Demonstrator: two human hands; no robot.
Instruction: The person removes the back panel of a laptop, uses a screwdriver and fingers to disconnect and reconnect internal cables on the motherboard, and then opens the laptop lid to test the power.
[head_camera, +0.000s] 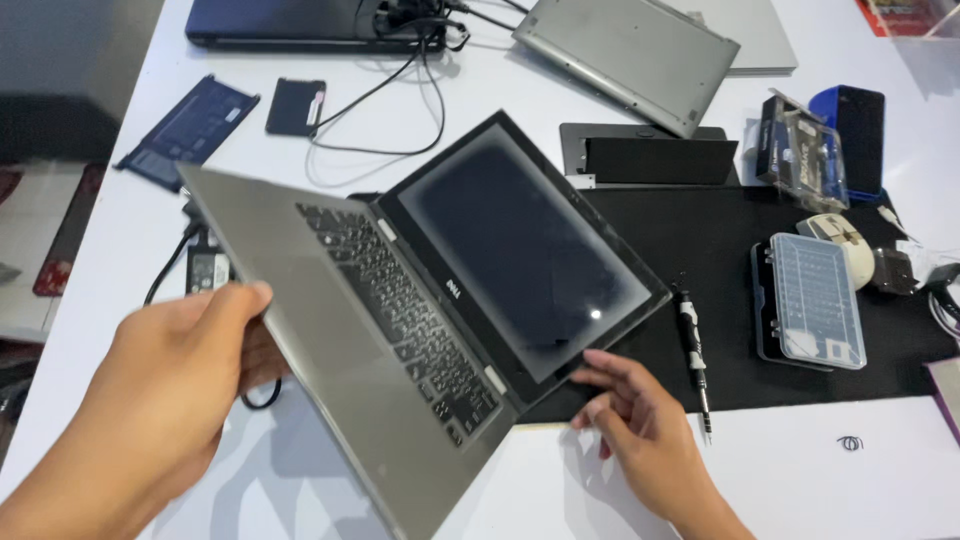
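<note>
Your left hand (185, 365) is gripping the near left edge of the open grey laptop (400, 330), thumb pressed on top of the palm rest and fingers curled underneath, so the keyboard half is tilting up off the white table (800, 480). Your right hand (635, 415) is resting with fingers loosely spread at the lower corner of the dark screen, fingertips touching its bezel where the lid is lying back across the black work mat (700, 260).

At far left, a flat dark blue battery pack (190, 125) is lying on the table, with a small black drive (296, 106) just beside it. A black cable (400, 90) is looping between them and a dark closed laptop (280, 20) at the top edge. A small black power adapter (207, 268) is sitting partly hidden under the raised laptop.

Right of centre, a second grey laptop (630, 55) is lying upside down at the back, and a black panel (650, 158) is propped at the mat's far edge. A precision screwdriver (695, 350) is lying on the mat just beside your right hand. Further right, a clear-lidded bit case (815, 300) is sitting on the mat, with a clear packet (800, 150) and a dark phone (860, 135) behind it.
</note>
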